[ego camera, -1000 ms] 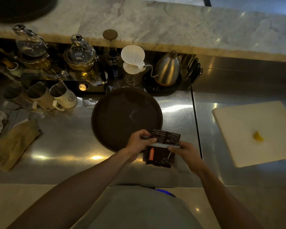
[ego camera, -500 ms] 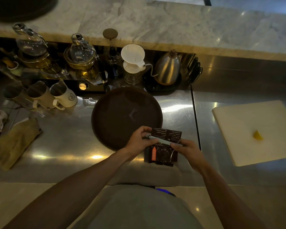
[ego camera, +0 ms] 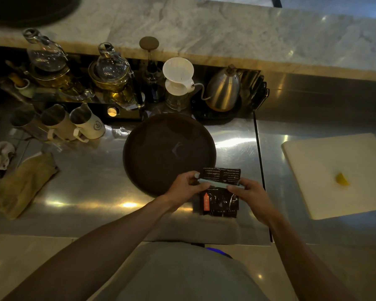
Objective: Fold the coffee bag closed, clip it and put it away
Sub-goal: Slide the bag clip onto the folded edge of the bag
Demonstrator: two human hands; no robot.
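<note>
In the lower middle of the frame I hold the bag [ego camera: 220, 199] between both hands, just above the tabletop [ego camera: 91, 192] and beside the tray [ego camera: 161, 146]. The clip [ego camera: 217, 184] lies across the fold, I think to keep it flat. My left hand [ego camera: 186, 187] pinches its left end, my right hand [ego camera: 249, 193] its right end, fingers closed.
</note>
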